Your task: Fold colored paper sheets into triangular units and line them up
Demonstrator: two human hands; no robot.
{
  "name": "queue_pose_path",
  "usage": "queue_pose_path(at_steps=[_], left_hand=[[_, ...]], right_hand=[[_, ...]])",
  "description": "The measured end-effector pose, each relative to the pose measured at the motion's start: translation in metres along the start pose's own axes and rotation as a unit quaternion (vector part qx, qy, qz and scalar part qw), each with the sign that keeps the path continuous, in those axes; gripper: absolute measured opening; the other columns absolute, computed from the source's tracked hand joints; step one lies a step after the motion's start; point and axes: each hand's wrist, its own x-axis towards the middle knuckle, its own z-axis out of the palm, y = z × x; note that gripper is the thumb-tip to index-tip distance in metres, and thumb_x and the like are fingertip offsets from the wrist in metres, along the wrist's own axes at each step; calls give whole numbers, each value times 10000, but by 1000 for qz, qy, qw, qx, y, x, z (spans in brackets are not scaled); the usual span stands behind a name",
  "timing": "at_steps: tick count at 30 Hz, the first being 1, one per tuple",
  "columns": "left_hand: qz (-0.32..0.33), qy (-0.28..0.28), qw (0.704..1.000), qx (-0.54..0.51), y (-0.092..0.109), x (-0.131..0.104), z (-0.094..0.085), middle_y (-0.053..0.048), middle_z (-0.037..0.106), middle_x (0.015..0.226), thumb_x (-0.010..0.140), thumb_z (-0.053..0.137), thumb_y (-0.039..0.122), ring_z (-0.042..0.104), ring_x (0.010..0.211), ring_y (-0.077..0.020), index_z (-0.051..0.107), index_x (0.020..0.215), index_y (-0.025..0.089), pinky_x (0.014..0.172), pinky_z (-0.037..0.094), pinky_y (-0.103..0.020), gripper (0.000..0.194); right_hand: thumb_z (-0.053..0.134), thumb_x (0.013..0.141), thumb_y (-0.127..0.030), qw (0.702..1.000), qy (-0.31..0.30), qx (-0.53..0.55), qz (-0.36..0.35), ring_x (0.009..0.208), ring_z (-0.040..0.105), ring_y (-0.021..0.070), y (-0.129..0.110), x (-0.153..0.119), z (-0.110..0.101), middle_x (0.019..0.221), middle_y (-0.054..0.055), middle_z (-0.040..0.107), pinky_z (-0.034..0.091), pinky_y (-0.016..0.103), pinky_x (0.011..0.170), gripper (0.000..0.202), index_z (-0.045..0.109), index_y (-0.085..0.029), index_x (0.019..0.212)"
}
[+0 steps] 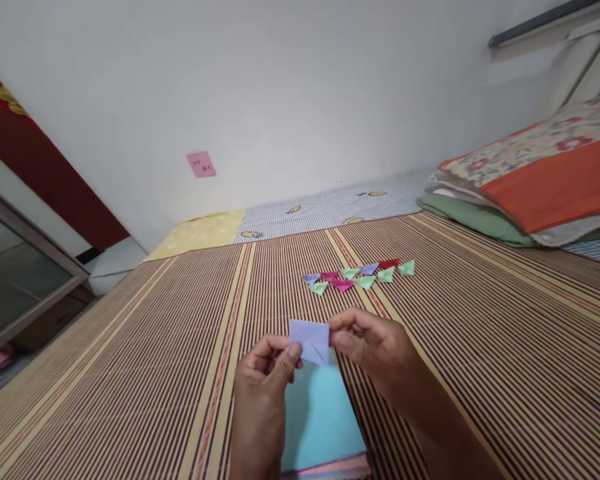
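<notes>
Between my two hands is a small folded square of lilac origami paper (310, 339), with a diagonal crease toward its lower right corner. My left hand (267, 373) pinches its left edge, thumb on the front face. At the right edge, the thumb and forefinger of my right hand (370, 340) close on the paper. Below the hands lies a stack of coloured paper (325, 413), light blue on top, with pink and other sheets showing at the near edge. Farther off, two rows of small folded paper pieces (365, 282) in green, pink, lilac and red rest on the mat.
A striped woven mat (180, 347) covers the bed. Folded bedding (555, 173) is piled at the right. A pink note (201, 165) is stuck to the white wall, and a glass-fronted cabinet (25, 267) stands at the left.
</notes>
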Motion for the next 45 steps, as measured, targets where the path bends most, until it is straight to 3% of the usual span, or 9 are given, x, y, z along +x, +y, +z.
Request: queue_pose_path(at_steps=[4, 9, 14, 19, 22, 24, 27, 34, 45], left_hand=[[14, 75, 992, -99, -6, 1, 10, 29, 607, 647, 743, 877, 381, 542, 640, -118, 694, 719, 169, 650, 449, -216, 281], [13, 19, 996, -87, -2, -1, 10, 16, 616, 652, 765, 866, 357, 557, 658, -126, 697, 696, 160, 670, 462, -226, 269], [-6, -50, 998, -41, -5, -3, 7, 9, 662, 665, 806, 838, 320, 573, 650, -117, 752, 780, 165, 664, 459, -216, 179], [-3, -48, 999, -25, -3, -4, 14, -4, 699, 706, 801, 834, 341, 620, 690, -135, 779, 814, 177, 691, 496, -224, 173], [38, 14, 999, 13, 4, -5, 16, -18, 735, 835, 787, 847, 319, 646, 764, -141, 786, 910, 194, 709, 508, -211, 185], [48, 33, 998, 22, 8, -6, 15, 3, 713, 733, 808, 834, 319, 604, 644, -111, 783, 959, 201, 599, 471, -178, 199], [40, -8, 999, -5, 11, -8, 12, 6, 683, 631, 861, 784, 329, 578, 552, -104, 782, 907, 182, 512, 438, -171, 154], [33, -56, 997, -52, 11, -8, 8, -30, 743, 811, 905, 738, 276, 699, 785, -159, 773, 850, 187, 797, 556, -246, 110], [188, -20, 982, 25, 13, -8, 3, -22, 706, 946, 860, 777, 196, 670, 915, -161, 753, 764, 236, 796, 543, -216, 107]], right_hand=[[737, 829, -310, 999, -26, 15, 40, 619, 497, 122, 0, -1, 10, 659, -44, 552, 388, 241, 577, 138, 699, -177, 830], [617, 913, -283, 1000, 16, -17, -11, 547, 424, 108, -8, -5, 22, 597, -52, 488, 320, 240, 506, 230, 645, -179, 709], [627, 914, -228, 999, -7, 42, -22, 612, 548, 120, -8, -5, 18, 645, -42, 574, 429, 234, 587, 128, 694, -190, 811], [649, 891, -207, 997, 0, 43, -59, 713, 601, 157, 1, 1, 20, 790, 10, 622, 477, 277, 658, 167, 661, -188, 726], [639, 912, -215, 993, 59, -42, -91, 750, 600, 170, 2, 1, 19, 807, 15, 618, 462, 296, 691, 147, 679, -192, 772], [633, 922, -210, 988, 69, -83, -108, 758, 602, 170, 1, 0, 17, 811, 12, 621, 450, 298, 691, 142, 692, -195, 794], [631, 926, -190, 987, 37, -104, -118, 744, 602, 158, 0, -3, 16, 793, 1, 619, 438, 287, 664, 164, 708, -204, 782], [639, 921, -175, 997, 23, 15, -71, 741, 656, 142, -1, -5, 20, 826, -10, 655, 505, 260, 655, 96, 718, -212, 880], [720, 888, -161, 991, 19, 36, -128, 921, 660, 159, -6, -5, 24, 948, -1, 658, 516, 288, 815, 94, 757, -245, 903]])
